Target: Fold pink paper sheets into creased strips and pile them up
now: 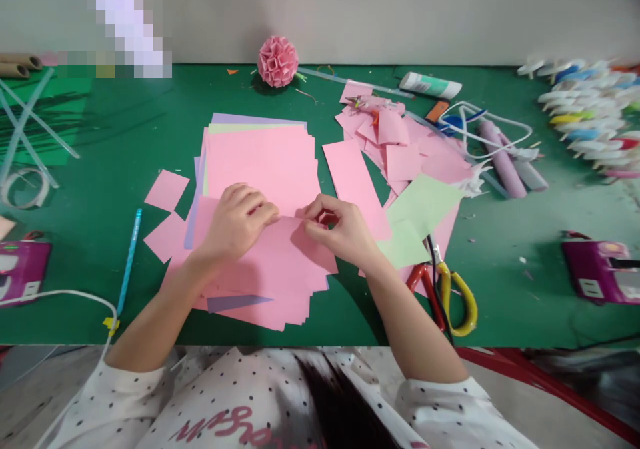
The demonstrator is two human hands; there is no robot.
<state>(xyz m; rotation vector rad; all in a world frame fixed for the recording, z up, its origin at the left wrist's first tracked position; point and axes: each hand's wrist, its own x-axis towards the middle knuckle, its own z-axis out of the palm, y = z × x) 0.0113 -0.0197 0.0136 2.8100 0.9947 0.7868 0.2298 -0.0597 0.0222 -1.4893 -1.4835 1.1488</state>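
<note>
A sheet of pink paper point(273, 252) lies over a stack of coloured sheets point(260, 162) in front of me. My left hand point(240, 217) rests on the sheet's far edge, its fingers curled together and closed on the paper. At the same edge, further right, my right hand point(340, 225) pinches the paper between thumb and forefinger. The fingertips partly cover the edge, so whether it is folded there is hard to tell. Right of the stack is a narrow pink strip of paper point(355, 182). Two small pink squares point(167, 190) lie to the left.
Red-and-yellow-handled scissors point(463, 305) lie right of my right forearm, by green paper point(425, 212). Pink paper pieces point(405, 162), pliers point(373, 104) and a glue bottle point(431, 85) are beyond. A pink paper ball point(278, 62) sits at the back; a blue pencil point(130, 259) lies left.
</note>
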